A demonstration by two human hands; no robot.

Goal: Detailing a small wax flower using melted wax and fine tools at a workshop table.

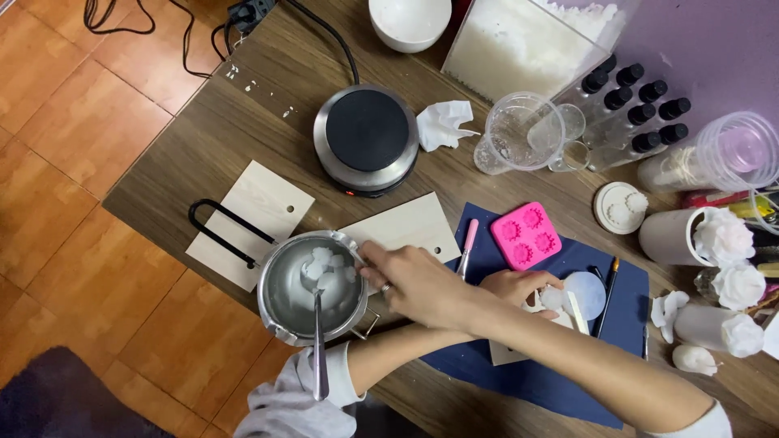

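A steel melting pot with a black loop handle sits on a pale wooden board and holds several white wax pieces. A metal spoon leans out of it toward me. My arms are crossed. My right hand reaches left, fingertips together at the pot's right rim; whether they hold anything is hidden. My left hand rests on the navy mat, closed on a white wax piece next to a round white disc.
A round hot plate stands behind the pot. A pink flower mould and pink-handled tool lie on the mat. A clear measuring cup, black-capped bottles, a tub of wax flakes and white flower candles crowd the back and right.
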